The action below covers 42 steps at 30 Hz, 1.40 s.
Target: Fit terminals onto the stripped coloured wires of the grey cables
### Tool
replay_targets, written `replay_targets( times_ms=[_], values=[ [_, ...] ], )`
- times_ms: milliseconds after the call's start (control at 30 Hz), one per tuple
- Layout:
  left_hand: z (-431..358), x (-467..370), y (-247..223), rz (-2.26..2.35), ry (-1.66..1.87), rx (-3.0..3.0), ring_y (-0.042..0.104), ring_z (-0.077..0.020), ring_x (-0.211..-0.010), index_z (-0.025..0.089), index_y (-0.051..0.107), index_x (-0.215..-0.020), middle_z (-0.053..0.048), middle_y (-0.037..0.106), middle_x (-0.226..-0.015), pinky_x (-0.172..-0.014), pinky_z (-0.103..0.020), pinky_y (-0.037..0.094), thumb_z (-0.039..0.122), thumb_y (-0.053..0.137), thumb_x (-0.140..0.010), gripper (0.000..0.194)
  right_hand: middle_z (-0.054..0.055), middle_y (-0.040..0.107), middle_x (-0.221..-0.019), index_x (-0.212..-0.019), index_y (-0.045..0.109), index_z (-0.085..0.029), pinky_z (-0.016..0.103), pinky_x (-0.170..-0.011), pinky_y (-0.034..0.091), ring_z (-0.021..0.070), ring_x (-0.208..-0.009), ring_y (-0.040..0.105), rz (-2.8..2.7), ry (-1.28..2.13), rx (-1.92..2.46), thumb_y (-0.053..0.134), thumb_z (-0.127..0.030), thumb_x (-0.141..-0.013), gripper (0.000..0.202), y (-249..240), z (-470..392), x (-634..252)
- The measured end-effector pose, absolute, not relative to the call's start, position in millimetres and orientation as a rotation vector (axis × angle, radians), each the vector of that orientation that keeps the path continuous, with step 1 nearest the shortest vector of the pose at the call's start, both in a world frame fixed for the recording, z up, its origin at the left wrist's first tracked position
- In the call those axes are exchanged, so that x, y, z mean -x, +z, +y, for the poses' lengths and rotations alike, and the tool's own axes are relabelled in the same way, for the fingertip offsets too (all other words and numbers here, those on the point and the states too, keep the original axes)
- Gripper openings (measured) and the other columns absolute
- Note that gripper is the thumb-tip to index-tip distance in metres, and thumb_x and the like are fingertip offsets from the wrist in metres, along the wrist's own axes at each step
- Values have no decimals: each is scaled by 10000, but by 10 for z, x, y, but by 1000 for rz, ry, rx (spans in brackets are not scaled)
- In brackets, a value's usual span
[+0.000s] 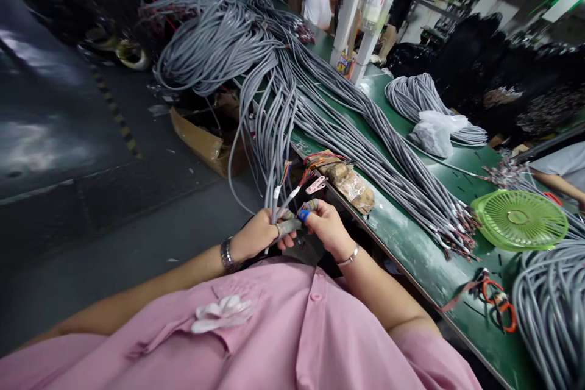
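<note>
My left hand point(262, 234) is closed around several grey cables point(276, 195), just off the table's edge. Its fingertips wear grey-beige finger covers. The cables' stripped ends, with white tape collars, show coloured wires point(286, 172) fanning upward above the hand. My right hand point(328, 226) pinches right beside the left fingertips, with a blue band on its thumb; what lies in the pinch is too small to make out. Just beyond the hands are a pink clothespin point(316, 184) and a tape-wrapped wooden block point(351, 183) at the table edge.
Long grey cable bundles point(356, 134) run across the green table point(402, 256). A green fan point(518, 217), orange-handled scissors point(500, 304) and cable coils point(555, 311) lie at right. An open cardboard box point(198, 137) stands left on the floor. Two other people are near the table.
</note>
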<state>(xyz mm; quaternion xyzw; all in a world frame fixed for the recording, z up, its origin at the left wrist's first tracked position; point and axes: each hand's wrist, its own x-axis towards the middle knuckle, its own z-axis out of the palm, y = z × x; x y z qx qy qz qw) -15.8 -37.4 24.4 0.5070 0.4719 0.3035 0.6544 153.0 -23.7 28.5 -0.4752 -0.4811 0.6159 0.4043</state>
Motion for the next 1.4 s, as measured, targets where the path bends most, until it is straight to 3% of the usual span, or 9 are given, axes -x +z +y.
replay_targets(
  times_ms=[300, 533, 733, 1067, 1400],
  values=[
    [-372, 89, 155, 1131, 1003, -770, 570, -113, -434, 141, 587, -694, -5, 628, -589, -358, -199, 374, 322, 721, -691, 226, -75, 485, -530, -743, 575, -173, 200, -433, 347, 59, -434, 373, -901, 1613, 1118, 694, -288, -705, 169, 25, -328, -1417],
    [-319, 31, 211, 1102, 995, -723, 550, -105, -404, 144, 571, -684, 3, 610, -558, -351, -195, 349, 307, 716, -671, 218, -67, 490, -559, -765, 600, -172, 213, -459, 367, 65, -455, 388, -925, 1552, 1126, 700, -314, -712, 181, 23, -302, -1458],
    [-363, 29, 127, 1095, 996, -814, 536, -103, -389, 152, 561, -659, 7, 597, -531, -351, -195, 341, 291, 687, -674, 188, -37, 547, -656, -883, 610, -186, 198, -478, 395, 83, -539, 455, -1045, 1578, 1182, 702, -428, -738, 298, 30, -268, -1478],
    [-348, 95, 33, 1058, 727, -1000, 560, -121, -394, 149, 577, -628, -8, 601, -507, -377, -207, 388, 211, 626, -686, 99, -37, 560, -625, -766, 596, -170, 211, -486, 368, 79, -524, 453, -1155, 1541, 1137, 727, -376, -704, 252, 120, -273, -1434],
    [-376, 41, 52, 1106, 908, -853, 576, -125, -432, 162, 565, -643, 0, 609, -526, -390, -203, 377, 294, 686, -698, 187, -61, 493, -576, -776, 572, -181, 210, -465, 387, 73, -479, 414, -997, 1551, 1194, 708, -419, -728, 278, 3, -288, -1417]
  ],
)
